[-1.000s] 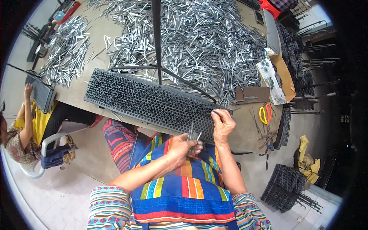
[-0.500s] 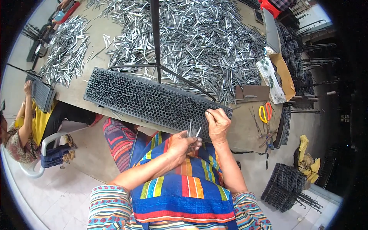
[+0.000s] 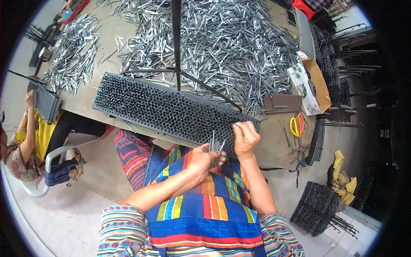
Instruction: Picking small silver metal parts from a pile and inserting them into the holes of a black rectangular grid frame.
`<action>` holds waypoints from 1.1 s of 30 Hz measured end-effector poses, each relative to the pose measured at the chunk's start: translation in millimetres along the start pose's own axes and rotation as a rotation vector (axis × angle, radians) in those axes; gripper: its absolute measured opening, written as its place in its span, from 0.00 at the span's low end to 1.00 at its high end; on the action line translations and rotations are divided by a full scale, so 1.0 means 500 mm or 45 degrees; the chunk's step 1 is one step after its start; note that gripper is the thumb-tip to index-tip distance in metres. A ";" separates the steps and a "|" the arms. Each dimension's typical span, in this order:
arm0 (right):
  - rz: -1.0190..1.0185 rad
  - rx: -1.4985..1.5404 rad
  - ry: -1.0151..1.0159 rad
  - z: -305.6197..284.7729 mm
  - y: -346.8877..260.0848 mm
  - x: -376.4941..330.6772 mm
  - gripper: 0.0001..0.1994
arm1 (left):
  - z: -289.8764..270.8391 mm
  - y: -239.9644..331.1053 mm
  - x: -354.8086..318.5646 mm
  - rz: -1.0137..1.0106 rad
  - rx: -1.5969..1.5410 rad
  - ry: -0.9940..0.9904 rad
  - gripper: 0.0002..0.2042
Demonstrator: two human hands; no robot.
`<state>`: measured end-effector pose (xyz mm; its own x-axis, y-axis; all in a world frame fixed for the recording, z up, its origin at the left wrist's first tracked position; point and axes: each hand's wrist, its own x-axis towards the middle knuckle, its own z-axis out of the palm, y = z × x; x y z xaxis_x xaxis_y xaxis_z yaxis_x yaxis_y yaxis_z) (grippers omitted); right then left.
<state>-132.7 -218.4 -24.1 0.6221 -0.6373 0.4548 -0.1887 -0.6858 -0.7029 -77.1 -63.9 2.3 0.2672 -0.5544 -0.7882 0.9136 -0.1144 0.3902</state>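
A long black rack (image 3: 158,109) full of small round holes lies slanted along the table's near edge, with a dark metal frame (image 3: 178,51) rising behind it. My left hand (image 3: 204,158) is closed around a small bundle of thin metal rods (image 3: 215,144) just in front of the rack's right part. Their tips stick up out of the fingers. Over the rack's right end is my right hand (image 3: 245,139), its thumb and fingertips pinched together. Whatever sits in that pinch, if anything, is too small to make out.
A wide heap of loose metal pieces (image 3: 222,51) covers the table beyond the rack. To the right lie a brown flat block (image 3: 282,104), an open carton (image 3: 316,85) and yellow-and-orange-handled pliers (image 3: 296,125). At the left, another person (image 3: 30,128) holds a similar rack (image 3: 46,103).
My right hand has shifted slightly right and down over the rack's end. My left hand stays in place with its rods, their tips sitting a little differently.
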 end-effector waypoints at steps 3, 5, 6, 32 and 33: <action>0.150 0.045 0.036 -0.010 -0.009 0.012 0.03 | 0.001 0.001 -0.001 -0.002 0.010 0.014 0.08; 0.132 0.042 0.002 -0.014 -0.021 0.021 0.03 | 0.001 0.000 0.000 0.002 0.001 0.025 0.08; 0.130 0.042 0.002 -0.014 -0.019 0.023 0.03 | 0.002 0.000 0.001 0.003 0.001 0.024 0.08; 0.146 -0.012 -0.341 -0.033 -0.018 -0.015 0.06 | 0.008 0.016 0.003 -0.008 -0.004 -0.025 0.08; 0.511 0.304 -0.455 -0.041 -0.024 -0.020 0.06 | 0.008 0.016 0.003 -0.009 -0.003 -0.025 0.08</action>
<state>-152.3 -211.1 -9.1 0.7629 -0.6441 -0.0558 -0.3116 -0.2908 -0.9046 -70.5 -69.1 6.0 0.2545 -0.5698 -0.7814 0.9161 -0.1169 0.3836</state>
